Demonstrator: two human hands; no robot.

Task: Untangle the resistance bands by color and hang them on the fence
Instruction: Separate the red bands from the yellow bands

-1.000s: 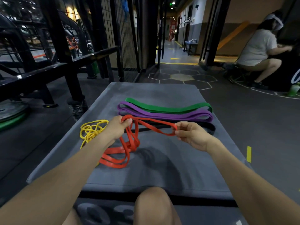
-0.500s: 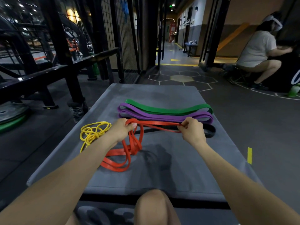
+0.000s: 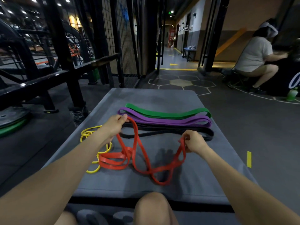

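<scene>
On the grey bench [image 3: 162, 98], left hand [image 3: 113, 127] and right hand [image 3: 194, 143] pinch the red band [image 3: 141, 153], slack sagging toward six o'clock.

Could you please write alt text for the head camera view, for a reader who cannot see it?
A person's left hand and right hand hold up a tangled red rubber resistance band over a grey padded mat. Flat green, purple and black bands lie behind; a tangled yellow band lies left.

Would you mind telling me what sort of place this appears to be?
Most likely a gym: resistance bands lie on a grey padded mat, weight plates are stacked on the floor at left, and black steel rack frames stand beside them.
</scene>
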